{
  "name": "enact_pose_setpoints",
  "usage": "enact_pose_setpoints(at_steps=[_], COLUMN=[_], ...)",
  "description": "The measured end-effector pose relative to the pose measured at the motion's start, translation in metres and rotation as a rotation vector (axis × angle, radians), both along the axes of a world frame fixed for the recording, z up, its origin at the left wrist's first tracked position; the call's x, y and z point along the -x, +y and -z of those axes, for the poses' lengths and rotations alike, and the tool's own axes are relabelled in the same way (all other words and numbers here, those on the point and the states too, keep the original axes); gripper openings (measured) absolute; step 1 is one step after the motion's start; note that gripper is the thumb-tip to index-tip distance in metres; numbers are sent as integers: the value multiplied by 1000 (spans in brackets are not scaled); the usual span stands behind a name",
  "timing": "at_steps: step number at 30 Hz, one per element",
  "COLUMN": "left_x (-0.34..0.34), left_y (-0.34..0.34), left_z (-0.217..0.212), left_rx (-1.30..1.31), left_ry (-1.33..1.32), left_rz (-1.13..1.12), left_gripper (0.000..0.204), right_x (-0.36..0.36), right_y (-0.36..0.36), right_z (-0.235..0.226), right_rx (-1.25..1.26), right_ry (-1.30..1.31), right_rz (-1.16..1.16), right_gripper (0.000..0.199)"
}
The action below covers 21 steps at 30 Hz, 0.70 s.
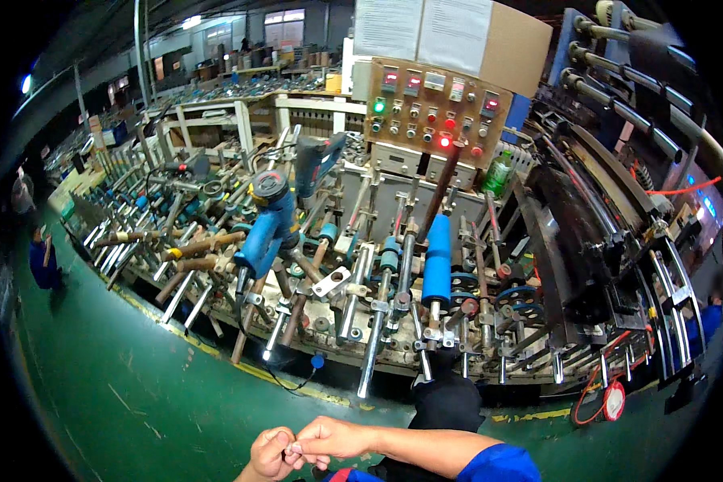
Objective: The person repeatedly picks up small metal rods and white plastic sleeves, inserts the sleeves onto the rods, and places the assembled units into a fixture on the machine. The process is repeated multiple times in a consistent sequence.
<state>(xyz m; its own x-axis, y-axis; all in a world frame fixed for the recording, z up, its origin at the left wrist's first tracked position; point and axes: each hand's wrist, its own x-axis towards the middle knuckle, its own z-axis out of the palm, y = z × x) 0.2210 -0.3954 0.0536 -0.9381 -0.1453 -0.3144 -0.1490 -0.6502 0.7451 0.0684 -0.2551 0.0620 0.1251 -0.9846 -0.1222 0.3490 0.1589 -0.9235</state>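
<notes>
Low in the picture, my left hand (267, 456) and my right hand (329, 439) meet in front of my body, over the green floor. The fingertips of both are pinched together and touch each other. Whatever lies between them, if anything, is too small to make out. Beyond the hands stands a long machine bed (341, 337) crowded with metal shafts and clamps. A blue heat gun (265, 233) rests in its middle, and a blue roller (438, 261) sits to the right of it.
A control panel (430, 108) with lit buttons rises behind the bed, near a green bottle (498, 173). Shaft ends (368, 373) jut toward me. A black roller unit (574, 233) stands at right, an orange hose (590, 398) below. Another person (44, 257) is at far left.
</notes>
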Motion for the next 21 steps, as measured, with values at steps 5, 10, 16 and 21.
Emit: enact_pose_setpoints(at_steps=[5,10,16,21], left_x=[4,21,39,66], left_y=[-1,10,7,14], left_z=[14,6,-25,-17], left_rx=[-154,-109,-549,-384], left_ry=[22,41,459,460], left_rz=[-25,-62,150,-70], left_gripper=[40,48,38,37], right_x=[5,15,30,37], right_y=[8,11,17,25], right_z=[-21,-28,-43,-44], right_rx=[29,164,277,489], right_ry=[-149,-258,-83,-31], right_rz=[102,134,150,234], right_gripper=[43,46,51,56])
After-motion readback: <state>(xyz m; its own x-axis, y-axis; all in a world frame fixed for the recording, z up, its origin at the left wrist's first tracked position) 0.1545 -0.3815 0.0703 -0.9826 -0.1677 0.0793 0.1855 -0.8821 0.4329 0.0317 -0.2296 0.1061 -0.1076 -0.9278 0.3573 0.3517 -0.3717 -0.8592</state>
